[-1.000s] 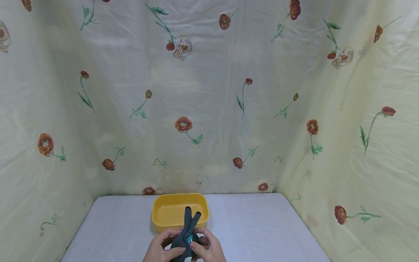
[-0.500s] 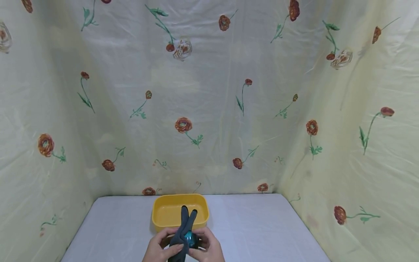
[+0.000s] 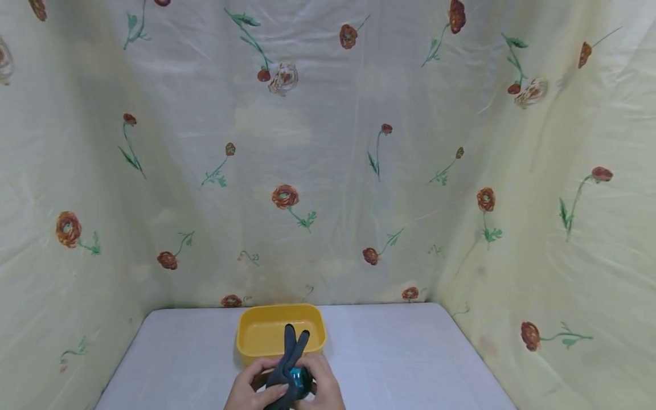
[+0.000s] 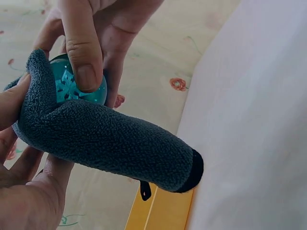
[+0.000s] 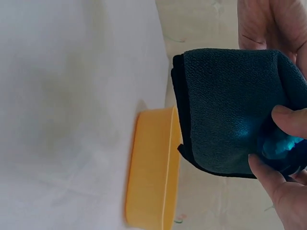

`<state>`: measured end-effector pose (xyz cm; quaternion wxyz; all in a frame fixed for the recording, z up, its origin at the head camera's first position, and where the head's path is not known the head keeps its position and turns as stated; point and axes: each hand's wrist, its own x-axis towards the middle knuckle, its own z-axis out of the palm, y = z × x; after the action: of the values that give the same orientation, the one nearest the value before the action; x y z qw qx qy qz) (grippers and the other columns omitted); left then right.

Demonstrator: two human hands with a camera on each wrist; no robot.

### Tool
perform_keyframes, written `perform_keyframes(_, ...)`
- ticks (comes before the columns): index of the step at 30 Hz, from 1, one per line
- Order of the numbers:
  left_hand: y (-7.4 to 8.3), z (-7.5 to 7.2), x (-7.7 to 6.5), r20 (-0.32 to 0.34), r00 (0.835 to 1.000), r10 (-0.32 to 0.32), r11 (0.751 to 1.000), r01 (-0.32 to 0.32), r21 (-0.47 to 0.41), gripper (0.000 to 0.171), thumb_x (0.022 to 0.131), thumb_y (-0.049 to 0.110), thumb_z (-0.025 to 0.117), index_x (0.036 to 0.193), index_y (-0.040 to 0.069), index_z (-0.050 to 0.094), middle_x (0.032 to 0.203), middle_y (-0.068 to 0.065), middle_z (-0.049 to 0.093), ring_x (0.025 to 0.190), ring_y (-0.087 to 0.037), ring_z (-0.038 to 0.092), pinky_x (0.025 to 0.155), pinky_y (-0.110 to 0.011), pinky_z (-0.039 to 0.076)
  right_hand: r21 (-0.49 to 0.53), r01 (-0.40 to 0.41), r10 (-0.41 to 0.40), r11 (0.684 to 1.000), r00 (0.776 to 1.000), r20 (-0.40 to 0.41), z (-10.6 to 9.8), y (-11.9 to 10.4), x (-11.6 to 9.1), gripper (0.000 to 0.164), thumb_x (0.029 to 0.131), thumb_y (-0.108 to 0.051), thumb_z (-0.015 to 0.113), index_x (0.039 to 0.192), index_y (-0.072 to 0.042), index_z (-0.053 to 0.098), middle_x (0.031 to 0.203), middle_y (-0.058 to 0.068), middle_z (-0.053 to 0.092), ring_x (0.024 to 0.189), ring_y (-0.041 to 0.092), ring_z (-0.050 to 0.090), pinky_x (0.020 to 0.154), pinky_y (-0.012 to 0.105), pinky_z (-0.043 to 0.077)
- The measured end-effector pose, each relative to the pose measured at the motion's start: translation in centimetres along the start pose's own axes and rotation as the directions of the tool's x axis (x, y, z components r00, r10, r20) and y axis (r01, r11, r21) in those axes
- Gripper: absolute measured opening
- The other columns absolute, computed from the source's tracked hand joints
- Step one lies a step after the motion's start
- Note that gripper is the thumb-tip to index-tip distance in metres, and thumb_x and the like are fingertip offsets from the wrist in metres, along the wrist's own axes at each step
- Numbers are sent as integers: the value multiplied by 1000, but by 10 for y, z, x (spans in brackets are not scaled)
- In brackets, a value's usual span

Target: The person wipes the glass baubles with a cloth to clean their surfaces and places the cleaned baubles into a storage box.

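A folded dark grey-blue towel (image 3: 281, 376) with black edging is held up in front of me, its folded ends pointing away. My left hand (image 3: 251, 388) grips it from the left, thumb over the near side. Nestled against the fold is a shiny teal ball (image 3: 301, 382) with a pale pattern inside, best seen in the left wrist view (image 4: 72, 93). From the right, my right hand (image 3: 326, 382) holds the ball, its thumb (image 4: 86, 72) pressed on the surface. In the right wrist view the towel (image 5: 230, 110) covers part of the ball.
Just beyond the hands stands a yellow plastic basin (image 3: 324, 324) on the white-covered table (image 3: 400, 353). The towel's ends overlap the basin in the head view. Flower-printed curtain (image 3: 328, 171) encloses the table's back and sides.
The towel's ends have shifted slightly left. More of the teal ball shows beside the towel, and my right thumb has moved down from its front in the head view.
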<state>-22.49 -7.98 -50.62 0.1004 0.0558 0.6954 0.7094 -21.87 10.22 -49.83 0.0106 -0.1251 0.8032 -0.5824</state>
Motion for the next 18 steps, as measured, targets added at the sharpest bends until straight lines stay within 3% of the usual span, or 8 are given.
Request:
perform_keyframes(5, -2, 0, 0, 5, 1000, 7, 1000, -7, 2, 56, 82, 28, 81, 124, -1, 59, 132, -22, 61, 111, -29, 64, 90, -43, 62, -88, 31, -33, 996, 999, -19, 2, -4, -4, 42, 75, -1, 81, 108, -20, 62, 121, 3, 49, 111, 24, 53, 90, 49, 62)
perform_keyframes(9, -1, 1, 2, 4, 1000, 5, 1000, -5, -7, 54, 82, 25, 81, 124, 0, 59, 134, -20, 61, 114, -30, 63, 91, -43, 62, -193, 110, -126, 975, 990, -71, 5, -4, -6, 45, 72, 1, 82, 106, -18, 60, 119, 1, 48, 108, 19, 54, 85, 34, 62)
perform_keyframes(13, 0, 1, 2, 12, 1000, 7, 1000, -7, -13, 55, 82, 26, 81, 124, 0, 59, 134, -21, 61, 114, -30, 63, 90, -43, 62, -311, 169, -210, 935, 972, -104, 9, -1, -8, 50, 67, 4, 82, 105, -17, 58, 117, -2, 47, 105, 13, 54, 86, 30, 60)
perform_keyframes(18, 0, 1, 0, 23, 1000, 13, 1000, -12, -14, 53, 83, 27, 81, 124, 0, 60, 136, -22, 59, 115, -30, 63, 91, -45, 62, -365, 190, -244, 911, 963, -109, 10, 1, -10, 53, 64, 5, 82, 105, -16, 55, 116, -3, 45, 103, 10, 53, 86, 29, 60)
